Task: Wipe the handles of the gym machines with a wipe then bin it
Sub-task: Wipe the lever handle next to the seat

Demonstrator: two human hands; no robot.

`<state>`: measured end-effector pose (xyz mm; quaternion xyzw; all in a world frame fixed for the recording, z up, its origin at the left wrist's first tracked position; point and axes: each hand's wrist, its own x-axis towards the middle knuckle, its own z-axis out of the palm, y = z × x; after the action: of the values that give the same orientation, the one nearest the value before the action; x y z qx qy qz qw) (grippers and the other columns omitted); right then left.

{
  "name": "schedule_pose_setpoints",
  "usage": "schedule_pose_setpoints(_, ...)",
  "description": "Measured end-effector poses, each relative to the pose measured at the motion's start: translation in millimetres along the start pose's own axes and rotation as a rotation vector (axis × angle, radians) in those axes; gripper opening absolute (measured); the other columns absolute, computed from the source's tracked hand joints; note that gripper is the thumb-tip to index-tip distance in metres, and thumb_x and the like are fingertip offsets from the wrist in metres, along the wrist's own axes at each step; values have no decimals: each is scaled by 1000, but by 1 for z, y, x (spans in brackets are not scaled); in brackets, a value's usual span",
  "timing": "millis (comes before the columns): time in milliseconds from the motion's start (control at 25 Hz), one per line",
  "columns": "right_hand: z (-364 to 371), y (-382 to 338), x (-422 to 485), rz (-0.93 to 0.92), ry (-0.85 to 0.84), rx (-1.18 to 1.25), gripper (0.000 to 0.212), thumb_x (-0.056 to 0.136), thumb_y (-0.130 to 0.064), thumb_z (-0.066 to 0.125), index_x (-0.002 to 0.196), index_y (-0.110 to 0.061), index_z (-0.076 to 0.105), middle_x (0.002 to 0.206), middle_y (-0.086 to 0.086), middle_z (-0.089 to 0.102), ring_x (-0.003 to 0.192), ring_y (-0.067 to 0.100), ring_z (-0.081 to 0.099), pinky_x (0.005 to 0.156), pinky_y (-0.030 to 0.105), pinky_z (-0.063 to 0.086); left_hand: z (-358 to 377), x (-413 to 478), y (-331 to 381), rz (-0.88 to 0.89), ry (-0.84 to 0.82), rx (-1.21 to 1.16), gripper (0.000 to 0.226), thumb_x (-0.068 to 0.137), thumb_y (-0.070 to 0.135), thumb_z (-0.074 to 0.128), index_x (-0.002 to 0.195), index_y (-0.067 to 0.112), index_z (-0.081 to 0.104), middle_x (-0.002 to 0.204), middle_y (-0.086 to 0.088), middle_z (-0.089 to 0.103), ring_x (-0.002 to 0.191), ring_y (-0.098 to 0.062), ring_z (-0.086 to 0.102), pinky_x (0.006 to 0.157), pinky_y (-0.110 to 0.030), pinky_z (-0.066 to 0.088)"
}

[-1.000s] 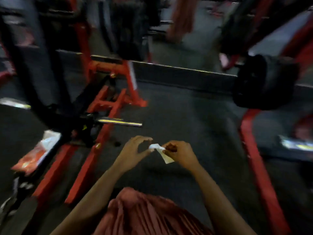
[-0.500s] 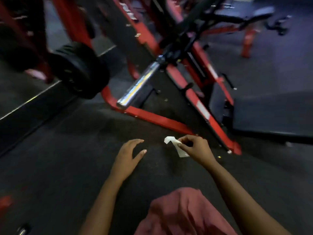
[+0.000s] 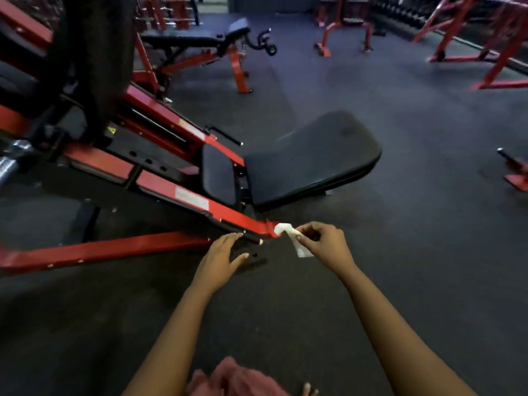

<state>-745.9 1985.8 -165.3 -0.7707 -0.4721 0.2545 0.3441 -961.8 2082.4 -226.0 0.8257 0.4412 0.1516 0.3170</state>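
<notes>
A small crumpled white wipe (image 3: 294,238) is pinched between the fingers of my right hand (image 3: 323,242), held low over the dark floor. My left hand (image 3: 220,260) hovers just to its left, fingers spread and holding nothing. Both hands are close to the near end of a red machine frame (image 3: 183,195). A short black side handle (image 3: 224,135) sticks out from the far rail of that machine, beside its black seat pad (image 3: 311,158). No bin is in sight.
A big black weight plate (image 3: 97,58) and a chrome sleeve (image 3: 8,164) are at the left. A red adjustable bench (image 3: 205,44) stands behind, with more red frames (image 3: 491,47) at the far right. Dark rubber floor (image 3: 414,224) spreads right of the seat.
My view has swung to the right across the gym onto the red machine with the seat. My left hand let go of the wipe; only my right hand holds it now.
</notes>
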Motion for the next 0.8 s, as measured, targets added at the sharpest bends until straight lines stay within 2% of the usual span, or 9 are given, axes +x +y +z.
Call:
schedule_pose_setpoints(160, -35, 37, 57, -50, -75, -12, 16, 83, -18, 67, 98, -14, 70, 94, 2, 72, 90, 12, 64, 84, 28, 51, 36, 44, 24, -209, 23, -114, 56, 86, 20, 65, 137, 8, 43, 137, -12, 49, 127, -23, 45, 107, -29, 32)
schedule_pose_setpoints(320, -23, 44, 140, -131, -238, -2, 18, 83, -18, 67, 99, -12, 70, 97, 3, 72, 94, 14, 64, 84, 26, 49, 52, 91, 16, -507, 231, -275, 52, 86, 16, 65, 134, 5, 46, 128, -19, 55, 119, -27, 52, 100, -30, 38)
schedule_pose_setpoints(400, -10, 44, 186, -149, -307, -11, 18, 84, -19, 66, 100, -13, 71, 98, 3, 71, 96, 15, 64, 87, 31, 50, 57, 123, 0, -628, 289, -330, 51, 87, 19, 64, 134, 6, 46, 127, -19, 55, 118, -29, 52, 100, -33, 38)
schedule_pose_setpoints(680, 73, 82, 366, -118, -452, -45, 20, 83, -23, 67, 99, -12, 70, 98, 5, 71, 97, 17, 64, 90, 32, 49, 106, 259, -87, -1020, 456, -561, 48, 90, 32, 59, 132, 12, 48, 128, -15, 56, 120, -29, 50, 99, -29, 36)
schedule_pose_setpoints(800, 129, 111, 418, -57, -492, -51, 18, 83, -21, 67, 97, -10, 69, 94, 7, 71, 94, 19, 64, 87, 32, 49, 127, 298, -137, -1182, 590, -695, 52, 91, 34, 57, 136, 11, 44, 131, -17, 54, 121, -32, 49, 106, -41, 38)
